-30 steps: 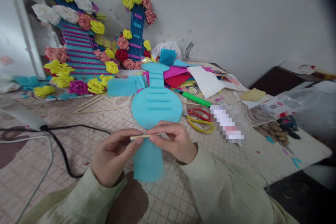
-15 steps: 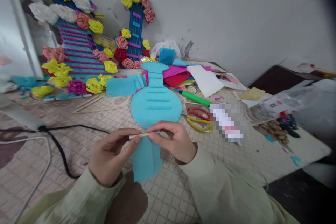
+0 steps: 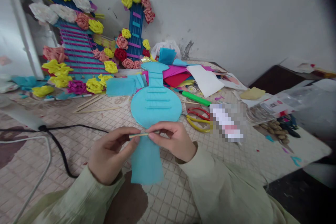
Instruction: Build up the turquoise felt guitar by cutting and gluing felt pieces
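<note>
Head view, what changed: the loose low end of the soft, light blue paper strip [image 3: 146, 162] hangs flatter and wider than half a second ago, when a crease ran down it; the bare left hand [image 3: 109, 157] and bare right hand [image 3: 172, 140] have hardly moved
What that means: only the loose part swung, so the work looks to be at the same step
Left hand: thumb and finger pinch the left part of a thin, pale wooden stick [image 3: 138, 135]
Right hand: thumb and finger pinch the stick further right, and they hide that end
Paper strip: it hangs from the stick, between the hands and on their near side, above the table with a cream criss-cross cover [image 3: 175, 189]; I cannot tell if its top goes around the stick
Just past the hands: a light blue, guitar-shaped piece [image 3: 156, 114] lies flat, with thin raised bars across it
Right side: scissors with red and yellow handles [image 3: 199, 120] lie near a bright green, long cutter [image 3: 195, 98]
Left side: a few thin, pale wooden sticks [image 3: 89, 104] lie on the table, past a bendy black cord [image 3: 61, 157]
Far left: two blue boards with bright paper flowers [image 3: 135, 31] stand by the wall
</note>
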Motion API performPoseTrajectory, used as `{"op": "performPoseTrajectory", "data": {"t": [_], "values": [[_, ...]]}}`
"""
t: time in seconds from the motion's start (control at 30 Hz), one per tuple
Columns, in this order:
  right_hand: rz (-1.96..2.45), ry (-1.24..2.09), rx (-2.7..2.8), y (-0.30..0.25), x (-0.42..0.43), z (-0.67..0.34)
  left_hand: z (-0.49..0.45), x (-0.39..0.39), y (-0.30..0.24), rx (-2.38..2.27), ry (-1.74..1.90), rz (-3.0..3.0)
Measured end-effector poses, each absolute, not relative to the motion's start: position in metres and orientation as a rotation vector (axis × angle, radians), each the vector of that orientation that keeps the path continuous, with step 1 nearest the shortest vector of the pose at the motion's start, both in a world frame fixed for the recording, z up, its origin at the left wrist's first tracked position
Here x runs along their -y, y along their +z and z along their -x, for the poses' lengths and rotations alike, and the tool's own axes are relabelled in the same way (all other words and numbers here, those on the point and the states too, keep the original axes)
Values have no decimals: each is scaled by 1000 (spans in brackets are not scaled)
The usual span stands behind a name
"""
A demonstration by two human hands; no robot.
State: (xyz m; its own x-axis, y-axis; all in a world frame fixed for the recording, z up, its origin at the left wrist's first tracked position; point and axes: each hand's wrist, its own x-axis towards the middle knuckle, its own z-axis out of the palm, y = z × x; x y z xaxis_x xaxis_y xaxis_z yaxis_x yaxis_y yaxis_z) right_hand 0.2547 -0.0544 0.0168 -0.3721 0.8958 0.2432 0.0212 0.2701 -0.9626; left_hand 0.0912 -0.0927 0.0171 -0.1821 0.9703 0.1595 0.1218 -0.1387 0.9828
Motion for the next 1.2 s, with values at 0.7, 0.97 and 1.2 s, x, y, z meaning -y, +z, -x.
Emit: {"op": "performPoseTrajectory", "data": {"t": [0.7,0.97,1.2], "values": [[926,1236,1646,16,54,-254,-91,91,17,-1387,1388,-1344],[942,1256,1682,17,54,-255,-82,86,12,-1386,1361,-1428],[921,1317,1690,14,53,-256,-79,83,14,-1392,1326,-1301]]}}
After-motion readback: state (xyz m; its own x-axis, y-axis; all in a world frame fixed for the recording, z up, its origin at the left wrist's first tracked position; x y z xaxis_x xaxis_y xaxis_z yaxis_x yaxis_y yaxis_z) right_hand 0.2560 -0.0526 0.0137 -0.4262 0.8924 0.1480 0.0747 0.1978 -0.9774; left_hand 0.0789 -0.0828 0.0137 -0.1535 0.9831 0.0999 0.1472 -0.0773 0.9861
